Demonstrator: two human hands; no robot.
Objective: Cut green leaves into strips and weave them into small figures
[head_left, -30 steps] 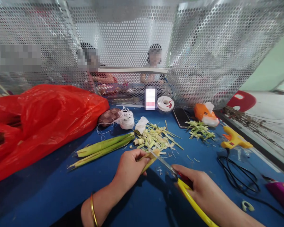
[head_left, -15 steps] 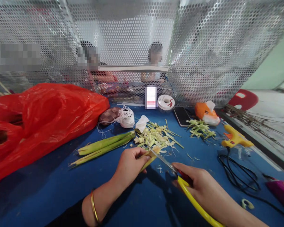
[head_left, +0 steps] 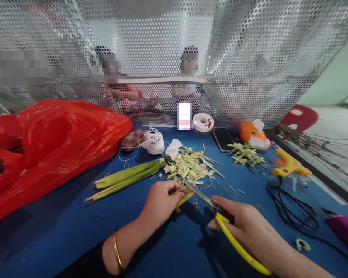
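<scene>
Pinching a pale green stalk (head_left: 187, 197) between the thumb and curled fingers of the left hand (head_left: 161, 200), with the forearm slanting in from lower left and a gold bangle (head_left: 116, 251) around the wrist. Gripping scissors (head_left: 202, 196) in the right hand (head_left: 243, 220), curled around the handles, with the back of the hand upward and the forearm cut off at lower right. Holding the stalk low above the blue table (head_left: 156, 251), between the two hands, with its end just beyond the left thumb and close to the blades. Impossible to tell whether metal touches it. Lost from sight under the left hand for much of the stalk's length, and behind the right fingers for part of the red-and-yellow handles. Cropped by the left edge at the red bag (head_left: 66, 143), and blurred at the two people (head_left: 188, 90) (head_left: 127, 92) beyond the perforated sheet (head_left: 249, 34).
</scene>
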